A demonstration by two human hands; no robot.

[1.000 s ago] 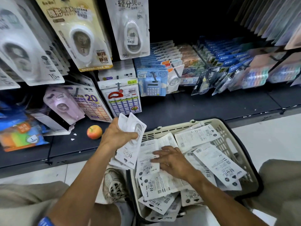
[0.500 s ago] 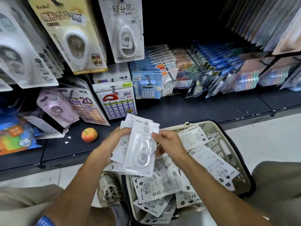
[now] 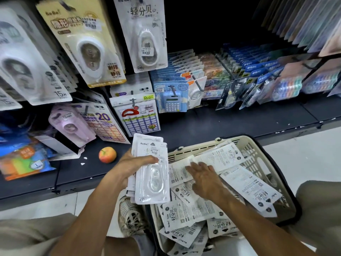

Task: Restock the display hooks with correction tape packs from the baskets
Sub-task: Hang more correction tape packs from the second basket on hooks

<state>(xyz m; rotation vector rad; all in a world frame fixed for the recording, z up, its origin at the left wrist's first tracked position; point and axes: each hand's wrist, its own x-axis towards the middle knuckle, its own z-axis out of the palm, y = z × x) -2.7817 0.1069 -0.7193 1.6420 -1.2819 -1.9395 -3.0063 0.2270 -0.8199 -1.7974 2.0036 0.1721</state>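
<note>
The left hand [image 3: 135,164] clutches a stack of white blister-carded correction tape packs [image 3: 151,174], long axis upright, just left of the cream plastic basket [image 3: 258,154]. The right hand [image 3: 204,177], fingers flat, presses loose packs [image 3: 184,213] inside it.

Bright, even overhead light, a dark recess at top centre, fisheye bending and soft blur toward the edges

Left grip [image 3: 132,166] clenched, right grip [image 3: 203,179] flat, fingers extended.
</note>
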